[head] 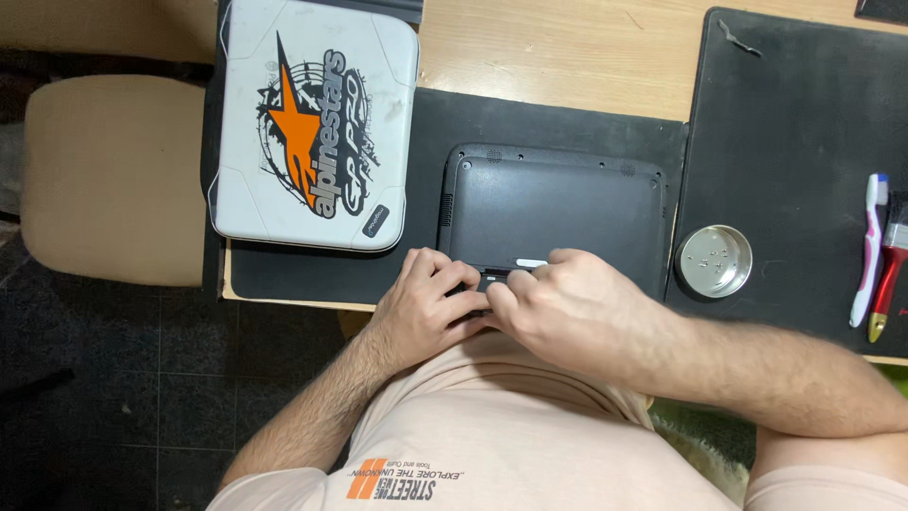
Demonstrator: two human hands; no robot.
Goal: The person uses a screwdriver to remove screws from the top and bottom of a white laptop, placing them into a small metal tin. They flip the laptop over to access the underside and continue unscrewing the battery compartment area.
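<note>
This looks like a home repair bench for small electronics. A wooden table [567, 57] carries black work mats [794, 170], one under a small black laptop [553, 203] lying bottom-up. Nearby sit a round metal dish [716, 261] holding tiny screws, a toothbrush [870, 248] and a red-handled paintbrush [889, 270]. A white hard case with an orange star sticker [312, 123], a beige cushioned chair [113, 180] and a dark tiled floor [142, 397] suggest a domestic room.

black laptop [553, 203], white case [312, 123] with orange star, silver tin [715, 261].
</note>
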